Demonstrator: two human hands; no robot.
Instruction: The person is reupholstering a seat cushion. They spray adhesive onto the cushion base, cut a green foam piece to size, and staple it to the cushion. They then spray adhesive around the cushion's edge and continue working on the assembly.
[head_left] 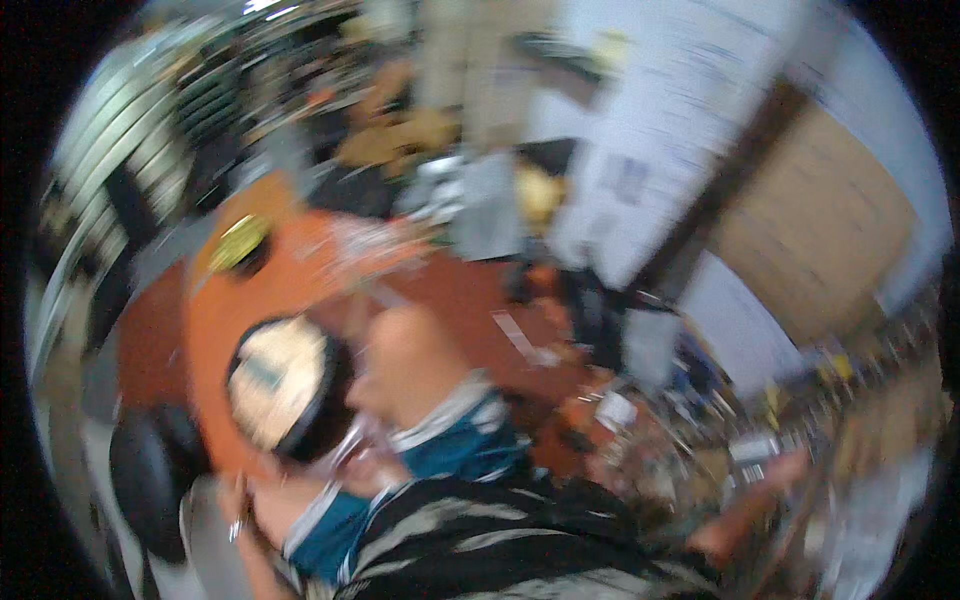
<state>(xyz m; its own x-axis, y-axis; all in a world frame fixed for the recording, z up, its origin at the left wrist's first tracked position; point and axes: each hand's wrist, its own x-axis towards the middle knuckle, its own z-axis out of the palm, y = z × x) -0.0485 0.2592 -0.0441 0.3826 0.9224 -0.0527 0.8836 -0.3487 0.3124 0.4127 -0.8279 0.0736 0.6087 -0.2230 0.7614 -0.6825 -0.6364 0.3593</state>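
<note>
The whole picture is smeared by motion. My left hand (234,497), with a light band at the wrist, hangs low beside my left knee (285,500); its fingers are too blurred to read. My right hand (788,468) reaches far out to the right among cluttered things, close to a small pale box (753,452). Whether it grips anything does not show. In front of my knees stands a round, dark-rimmed container (280,385) with a pale, crumpled-looking top and a small greenish patch on it. Clear plastic (345,445) lies between my legs.
A yellow round object (240,243) sits farther off on the orange-red surface (215,330). A black rounded seat (155,475) is at the left. Boards and large pale sheets (650,160) lean at the right. Mixed clutter (650,440) lies below them.
</note>
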